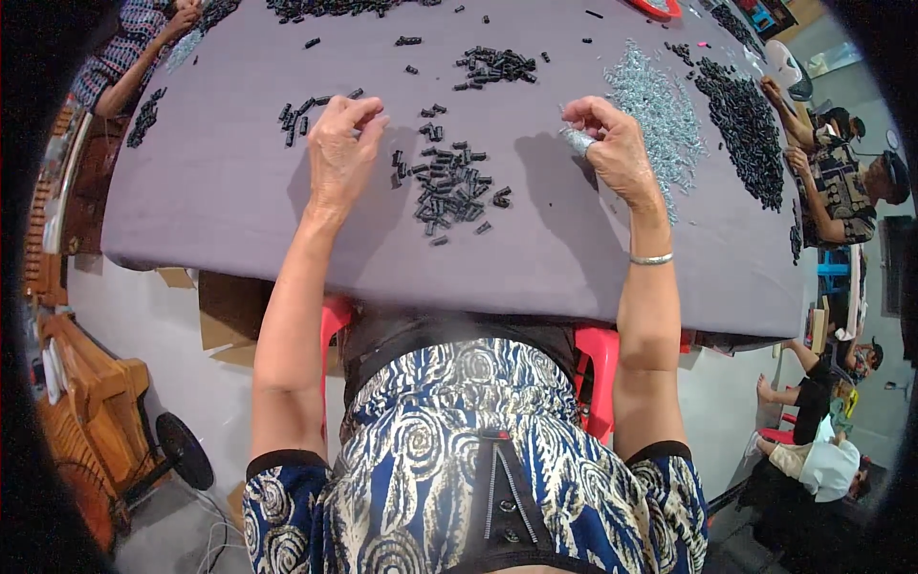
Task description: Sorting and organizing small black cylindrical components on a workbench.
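I wear a blue top (402, 459) patterned with cream swirls, its short sleeves (287, 507) edged in black, a dark strip (507, 483) down the front, and a silver bangle (651, 259) on my right arm (650, 316).

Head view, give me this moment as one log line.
left hand: beside loose black pieces; right hand: silvery material at fingers, beside silvery pile; between hands: black pile

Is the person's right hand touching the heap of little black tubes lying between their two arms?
Apart. The head view shows a strip of purplish-grey tablecloth between the bare right hand and the heap of little black tubes.
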`<state>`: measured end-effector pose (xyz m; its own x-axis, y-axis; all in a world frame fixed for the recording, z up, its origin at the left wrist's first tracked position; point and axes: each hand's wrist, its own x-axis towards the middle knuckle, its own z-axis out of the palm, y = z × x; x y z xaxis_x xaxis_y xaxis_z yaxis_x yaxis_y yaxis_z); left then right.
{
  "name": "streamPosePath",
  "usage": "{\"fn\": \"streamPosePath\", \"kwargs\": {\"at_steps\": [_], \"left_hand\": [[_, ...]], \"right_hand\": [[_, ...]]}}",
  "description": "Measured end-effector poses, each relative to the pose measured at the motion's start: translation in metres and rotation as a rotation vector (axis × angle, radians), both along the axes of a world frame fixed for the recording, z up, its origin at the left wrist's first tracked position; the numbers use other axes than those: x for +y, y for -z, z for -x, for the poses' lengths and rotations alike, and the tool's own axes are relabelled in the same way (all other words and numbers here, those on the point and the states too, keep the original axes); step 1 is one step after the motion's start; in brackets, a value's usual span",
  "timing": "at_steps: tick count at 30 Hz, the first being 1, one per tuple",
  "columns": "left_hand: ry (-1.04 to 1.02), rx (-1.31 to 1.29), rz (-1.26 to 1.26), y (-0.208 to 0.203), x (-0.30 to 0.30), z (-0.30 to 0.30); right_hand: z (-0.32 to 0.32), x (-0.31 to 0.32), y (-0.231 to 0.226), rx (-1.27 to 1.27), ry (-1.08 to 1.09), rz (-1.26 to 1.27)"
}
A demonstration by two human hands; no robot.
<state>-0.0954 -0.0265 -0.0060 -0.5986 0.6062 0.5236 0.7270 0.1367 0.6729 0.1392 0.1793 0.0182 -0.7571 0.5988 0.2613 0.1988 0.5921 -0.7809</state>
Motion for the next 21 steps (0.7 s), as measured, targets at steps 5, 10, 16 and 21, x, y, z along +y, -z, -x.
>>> {"fn": "streamPosePath", "kwargs": {"at_steps": [5,10,16,21], "left_hand": [[0.127,-0.138,-0.056,-0.011,0.006,-0.016],[0.442,-0.315,-0.007,-0.015,0.033,-0.06],[0.408,-0.198,0.013,-0.017,0.055,-0.067],[0.213,0.031,0.065,-0.006,0.038,-0.036]], "right_hand": [[0.004,-0.011,-0.008,0.043,-0.024,0.1],[0.008,-0.018,-0.006,0.072,-0.004,0.104],[0.004,-0.008,-0.002,0.074,0.029,0.061],[0.007,-0.007,-0.002,0.114,0.079,-0.051]]}}
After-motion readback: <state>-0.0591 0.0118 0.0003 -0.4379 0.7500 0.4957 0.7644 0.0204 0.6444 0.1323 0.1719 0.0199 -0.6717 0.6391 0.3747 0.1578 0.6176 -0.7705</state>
